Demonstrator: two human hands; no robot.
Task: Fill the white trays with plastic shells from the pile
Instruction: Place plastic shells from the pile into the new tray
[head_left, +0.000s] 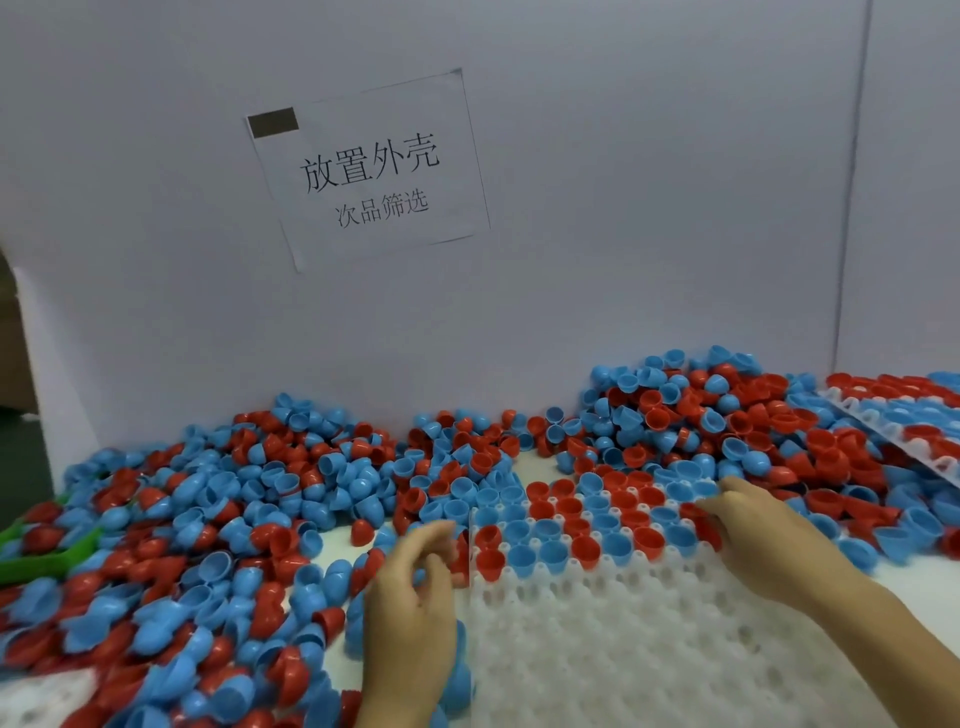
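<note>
The left hand (410, 587) has its fingers curled inward at the left edge of the white plastic tray with round cells (623, 639), and it seems to pinch something small between thumb and fingertips, but what it is I cannot tell, because the picture is blurred there. The right hand (763, 535) lies on the right part of this tray with the fingers bent down over the red and blue plastic half-shells seated in the tray cells (576, 525); whether it grips one of them or only presses on them cannot be told. These seated shells fill the far rows of the tray, mostly with the open side up, while the near rows show only bare white cells. The loose pile of red and blue plastic shells (208, 519) spreads over the table on the left, along the back and on the right, and it touches the tray on the left and far sides. A second white tray, filled with shells (904, 421), lies tilted on the pile at the far right. A green plastic object (47, 556) sticks out among the shells at the left edge. On the white board wall (623, 208) behind the pile hangs a paper sheet with printed Chinese characters (369, 171), a little crooked.
</note>
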